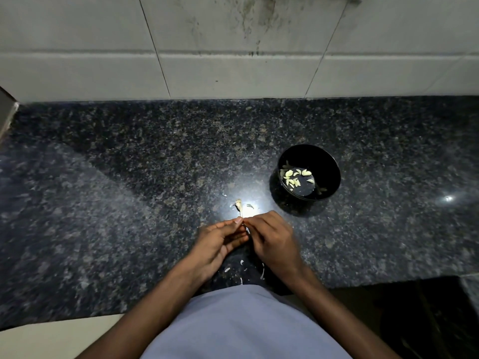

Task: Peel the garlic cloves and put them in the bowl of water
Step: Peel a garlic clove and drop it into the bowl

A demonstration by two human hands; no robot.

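You stand at a dark speckled granite countertop (129, 177) that runs to a wall of pale tiles (233, 60) at 12 o'clock, the tiles streaked with dark grime near the top centre. A bright glare of light sits on the stone just ahead of your hands. At 2 o'clock from your hands, well apart from them, a round black bowl (329, 161) rests on the stone; peeled garlic cloves (294, 177) lie gathered toward its left side in water. Your left hand (220, 242) and right hand (272, 239) meet fingertip to fingertip low at centre, fingers curled, both pinching one small garlic clove (245, 225) between them; most of it is hidden by the fingers. Just beyond, at 12 o'clock, a garlic stem piece (239, 205) lies on the counter. Loose garlic skins (242, 263) lie scattered at 6 o'clock, between your wrists.
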